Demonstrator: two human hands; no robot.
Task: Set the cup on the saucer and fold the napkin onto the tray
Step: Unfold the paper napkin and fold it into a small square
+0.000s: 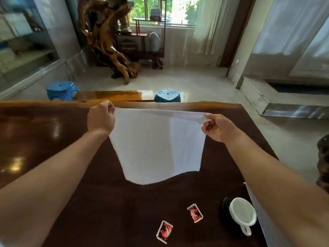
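Observation:
A white napkin (156, 145) hangs spread out in the air above the dark wooden table (53, 136). My left hand (100, 118) pinches its upper left corner and my right hand (218, 127) pinches its upper right corner. The lower edge hangs free and wavy. At the near right, a white cup (243, 213) with its handle toward me sits on a black saucer (225, 209). A patterned strip that may be the tray's edge (258, 213) runs just right of the cup, mostly hidden by my right forearm.
Two red and black packets (195, 213) (164, 232) lie on the table near the front. Two blue stools (62, 90) (167, 95) stand beyond the far table edge. A dark carved object (323, 161) stands off the table's right side.

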